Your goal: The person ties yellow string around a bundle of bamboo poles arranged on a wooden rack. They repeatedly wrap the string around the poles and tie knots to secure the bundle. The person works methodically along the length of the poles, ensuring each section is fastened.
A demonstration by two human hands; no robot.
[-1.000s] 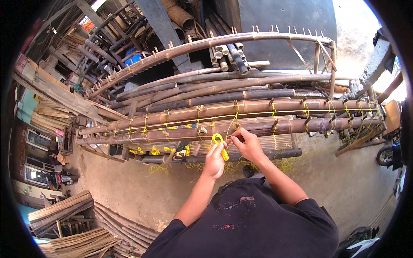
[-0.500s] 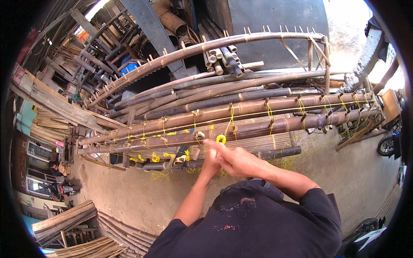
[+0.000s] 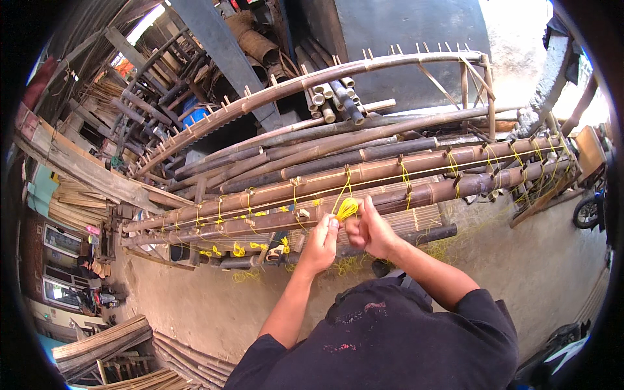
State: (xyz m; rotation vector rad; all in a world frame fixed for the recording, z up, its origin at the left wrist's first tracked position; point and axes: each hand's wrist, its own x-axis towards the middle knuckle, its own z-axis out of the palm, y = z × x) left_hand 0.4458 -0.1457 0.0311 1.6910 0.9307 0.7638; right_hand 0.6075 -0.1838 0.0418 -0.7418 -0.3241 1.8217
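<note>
Tying step: left hand [image 3: 320, 239] and right hand [image 3: 368, 227] both pinch the yellow cord [image 3: 347, 208] closed-fingered, at 12 o'clock against the bamboo frame [image 3: 416, 170]. Next move needs a tight pull.

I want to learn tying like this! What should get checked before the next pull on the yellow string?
1. Both hands on the string: ok, left hand and right hand pinch the yellow string together.
2. String leads up to the bamboo pole: ok.
3. Knot finished: cannot tell, the fingers hide it.
4. Neighbouring yellow ties along the poles in place: ok.
5. Loose string scraps on the ground: not ok, some lie under the frame.
</note>
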